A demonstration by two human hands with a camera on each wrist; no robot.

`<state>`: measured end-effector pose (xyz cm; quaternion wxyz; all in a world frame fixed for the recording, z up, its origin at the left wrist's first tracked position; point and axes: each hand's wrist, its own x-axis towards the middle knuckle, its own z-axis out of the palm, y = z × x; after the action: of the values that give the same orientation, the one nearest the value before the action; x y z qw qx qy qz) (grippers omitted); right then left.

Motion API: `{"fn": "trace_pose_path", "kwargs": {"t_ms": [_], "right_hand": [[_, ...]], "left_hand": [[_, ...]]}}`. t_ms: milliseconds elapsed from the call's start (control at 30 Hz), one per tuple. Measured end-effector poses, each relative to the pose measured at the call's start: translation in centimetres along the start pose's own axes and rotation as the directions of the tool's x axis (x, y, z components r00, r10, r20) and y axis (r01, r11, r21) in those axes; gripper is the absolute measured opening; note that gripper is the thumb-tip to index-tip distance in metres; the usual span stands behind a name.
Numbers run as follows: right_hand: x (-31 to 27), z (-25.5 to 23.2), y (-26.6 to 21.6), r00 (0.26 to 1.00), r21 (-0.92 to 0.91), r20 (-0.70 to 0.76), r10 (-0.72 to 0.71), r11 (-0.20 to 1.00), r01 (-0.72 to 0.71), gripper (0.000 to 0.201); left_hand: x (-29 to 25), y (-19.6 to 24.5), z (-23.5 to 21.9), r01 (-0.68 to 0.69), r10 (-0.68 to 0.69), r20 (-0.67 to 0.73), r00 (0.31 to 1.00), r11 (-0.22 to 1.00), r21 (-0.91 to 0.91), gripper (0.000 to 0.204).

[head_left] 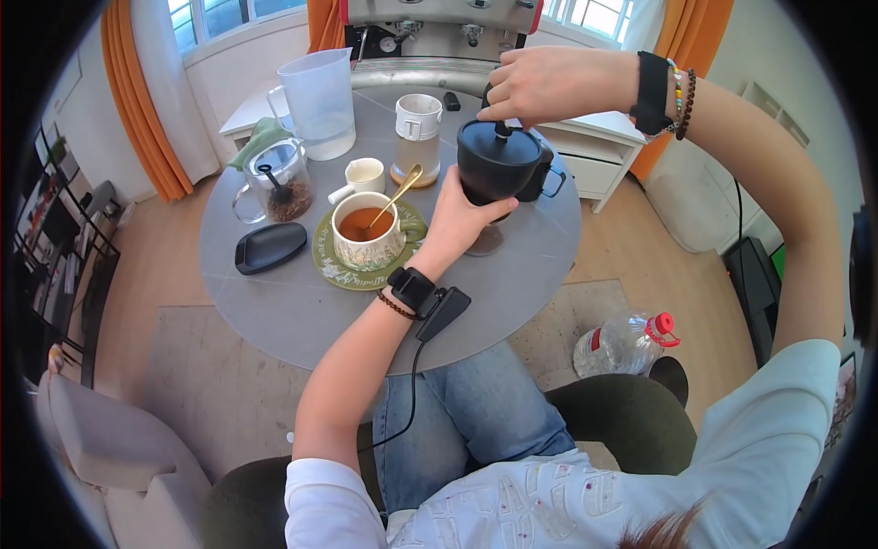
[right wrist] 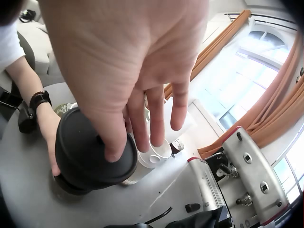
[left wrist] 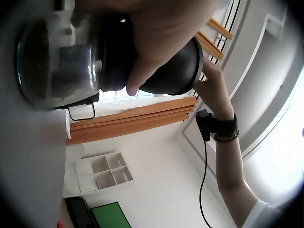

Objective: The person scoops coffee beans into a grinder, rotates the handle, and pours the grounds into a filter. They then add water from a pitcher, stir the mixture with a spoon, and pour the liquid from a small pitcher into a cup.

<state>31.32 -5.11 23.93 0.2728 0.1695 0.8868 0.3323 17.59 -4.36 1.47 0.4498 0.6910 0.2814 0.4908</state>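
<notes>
A black manual grinder (head_left: 498, 165) with a clear glass base stands on the round grey table. My left hand (head_left: 466, 215) grips it around its middle, below the wide black top; in the left wrist view the thumb of my left hand (left wrist: 159, 33) lies along the black body (left wrist: 175, 71). Above the lid, my right hand (head_left: 549, 84) has its fingers bent around the dark crank handle, which they mostly hide. Seen from the right wrist, the thumb and fingers of my right hand (right wrist: 128, 71) hang down over the black lid (right wrist: 85, 147).
Left of the grinder are a cup of brown liquid (head_left: 364, 227) with a gold spoon on a green saucer (head_left: 329, 265), a small white jug (head_left: 366, 174), a glass jar (head_left: 291, 174), a black oval object (head_left: 271, 247) and a pitcher (head_left: 320, 101). An espresso machine (head_left: 439, 41) stands behind.
</notes>
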Motion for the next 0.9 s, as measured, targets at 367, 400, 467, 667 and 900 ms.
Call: {"fn": "trace_pose_path", "kwargs": {"t_ms": [367, 400, 467, 667, 900], "right_hand": [[-0.8, -1.4, -1.2, 0.985, 0.366, 0.082, 0.154, 0.915, -0.173, 0.05], [-0.9, -1.2, -1.1, 0.988, 0.363, 0.059, 0.142, 0.919, -0.154, 0.05], [-1.0, -1.1, -1.1, 0.992, 0.359, 0.024, 0.126, 0.925, -0.126, 0.05], [-1.9, 0.5, -1.6, 0.989, 0.32, -0.076, 0.13, 0.942, -0.099, 0.052], [-2.7, 2.7, -1.5, 0.96, 0.554, -0.231, 0.158, 0.832, -0.004, 0.048]], "left_hand": [[0.3, 1.0, -1.5, 0.083, -0.029, 0.255, 0.966, 0.976, -0.202, 0.07], [0.2, 1.0, -1.5, 0.101, -0.049, 0.255, 0.966, 0.976, -0.194, 0.07], [0.3, 1.1, -1.5, 0.135, -0.083, 0.266, 0.96, 0.974, -0.184, 0.071], [0.2, 1.4, -1.5, 0.137, -0.067, 0.286, 0.956, 0.963, -0.233, 0.073], [0.2, 1.0, -1.5, 0.132, -0.056, 0.283, 0.958, 0.957, -0.258, 0.073]]}}
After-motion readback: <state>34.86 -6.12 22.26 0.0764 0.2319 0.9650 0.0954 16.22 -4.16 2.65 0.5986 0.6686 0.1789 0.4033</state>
